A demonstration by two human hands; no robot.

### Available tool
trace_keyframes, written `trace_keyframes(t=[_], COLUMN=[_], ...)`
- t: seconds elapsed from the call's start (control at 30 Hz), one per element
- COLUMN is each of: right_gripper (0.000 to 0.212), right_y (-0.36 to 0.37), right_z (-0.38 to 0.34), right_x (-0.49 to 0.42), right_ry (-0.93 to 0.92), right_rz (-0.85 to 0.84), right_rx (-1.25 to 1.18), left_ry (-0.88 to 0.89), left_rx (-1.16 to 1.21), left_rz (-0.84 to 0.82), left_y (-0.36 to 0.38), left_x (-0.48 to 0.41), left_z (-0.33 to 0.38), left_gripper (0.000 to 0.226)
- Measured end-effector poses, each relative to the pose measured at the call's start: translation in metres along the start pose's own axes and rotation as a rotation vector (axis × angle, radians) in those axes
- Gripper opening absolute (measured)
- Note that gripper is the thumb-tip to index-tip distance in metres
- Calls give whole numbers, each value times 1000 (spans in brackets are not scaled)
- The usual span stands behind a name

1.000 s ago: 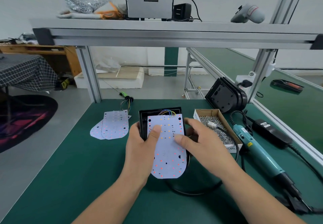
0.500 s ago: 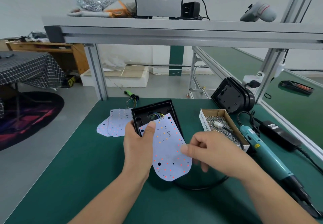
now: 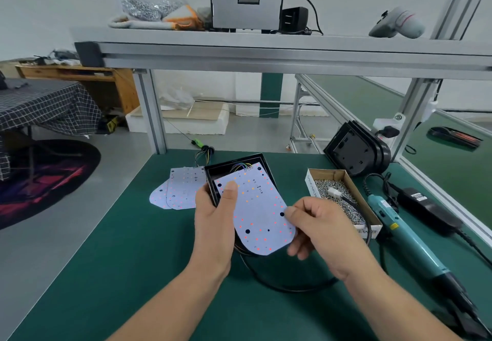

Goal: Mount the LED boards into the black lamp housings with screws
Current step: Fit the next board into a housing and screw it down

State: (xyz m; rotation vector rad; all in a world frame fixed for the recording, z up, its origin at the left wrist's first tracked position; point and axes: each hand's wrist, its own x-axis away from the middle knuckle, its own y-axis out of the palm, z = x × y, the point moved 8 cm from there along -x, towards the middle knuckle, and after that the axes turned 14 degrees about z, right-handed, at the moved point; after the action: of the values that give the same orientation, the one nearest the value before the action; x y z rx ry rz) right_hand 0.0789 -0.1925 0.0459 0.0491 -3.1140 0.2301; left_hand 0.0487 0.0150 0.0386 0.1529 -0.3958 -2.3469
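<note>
A black lamp housing is lifted off the green mat, tilted to the left. A white LED board with red and orange dots lies on it, coloured wires joining its top edge to the housing. My left hand grips the housing's left side, thumb pressed on the board. My right hand pinches the board's right edge with curled fingers. A cardboard box of screws stands to the right, and a teal electric screwdriver lies beyond it.
Spare LED boards lie on the green mat to the left. Finished black housings lean at the back right by a black power adapter. A black cable loops under my hands. An aluminium shelf runs overhead.
The housing and board have been lifted and turned to the left. My right hand slid from lying flat on the board to pinching its right edge.
</note>
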Motion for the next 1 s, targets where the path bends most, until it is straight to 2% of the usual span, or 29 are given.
trace_keyframes(t=[0.1, 0.33, 0.43, 0.63, 0.7, 0.77, 0.83, 0.9, 0.93, 1.0], right_gripper=[26, 25, 31, 41, 40, 40, 47, 55, 52, 40], right_y=[-1, -2, -6, -9, -12, -17, -15, -4, 0, 0], right_z=[3, 5, -4, -25, -30, -31, -25, -20, -18, -18], right_x=[-3, 0, 1, 7, 8, 6, 1, 0, 1, 2], right_ry=[-60, -110, -183, -430, -477, -451, -361, -282, -267, -277], right_rz=[71, 202, 231, 246, 292, 328, 218, 3, -71, -97], right_rx=[86, 38, 161, 590, 627, 552, 411, 337, 348, 371], left_ry=[44, 66, 104, 197, 202, 209, 192, 182, 168, 133], left_rx=[-44, -69, -94, -145, -154, -148, -119, -107, -114, -130], left_rz=[1, 14, 6, -34, -66, -90, -100, -125, -140, -173], left_y=[2, 4, 5, 7, 8, 9, 10, 11, 11, 12], left_x=[1, 3, 7, 11, 15, 20, 20, 20, 21, 21], left_z=[0, -1, 1, 12, 10, 11, 11, 11, 9, 4], left_gripper=[23, 19, 23, 33, 31, 30, 30, 30, 31, 33])
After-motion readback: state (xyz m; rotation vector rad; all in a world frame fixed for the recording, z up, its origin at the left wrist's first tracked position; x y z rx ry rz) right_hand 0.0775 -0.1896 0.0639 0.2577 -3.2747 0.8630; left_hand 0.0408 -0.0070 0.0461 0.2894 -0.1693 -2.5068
